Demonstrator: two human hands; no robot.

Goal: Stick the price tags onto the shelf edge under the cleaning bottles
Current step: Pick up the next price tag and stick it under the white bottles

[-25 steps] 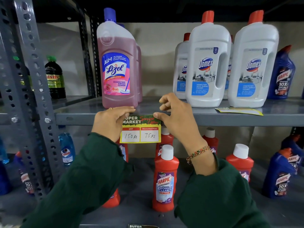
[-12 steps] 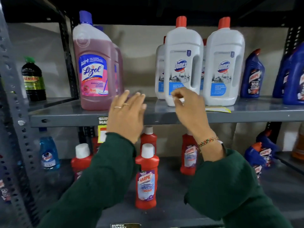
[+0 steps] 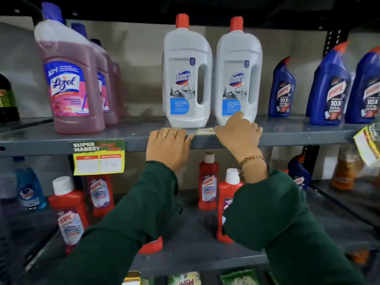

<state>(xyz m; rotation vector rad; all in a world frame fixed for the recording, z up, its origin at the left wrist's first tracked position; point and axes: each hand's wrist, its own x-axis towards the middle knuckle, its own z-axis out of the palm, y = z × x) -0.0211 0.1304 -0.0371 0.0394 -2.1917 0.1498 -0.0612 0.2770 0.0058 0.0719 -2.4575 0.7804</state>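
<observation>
One price tag (image 3: 98, 157) is stuck on the shelf edge (image 3: 41, 148) under the pink bottle (image 3: 70, 79). Further right, the left hand (image 3: 167, 145) is laid flat and empty over the edge. A second tag (image 3: 205, 131) lies flat on the shelf before the white bottles (image 3: 211, 77), touched by the right hand (image 3: 238, 133); whether it is actually pinched cannot be told. If lifted carelessly, the tag could be creased, or the bottle behind could be knocked.

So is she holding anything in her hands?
The right hand is on the end of a price tag lying on the shelf; whether it grips cannot be told. The left hand holds nothing.
</observation>
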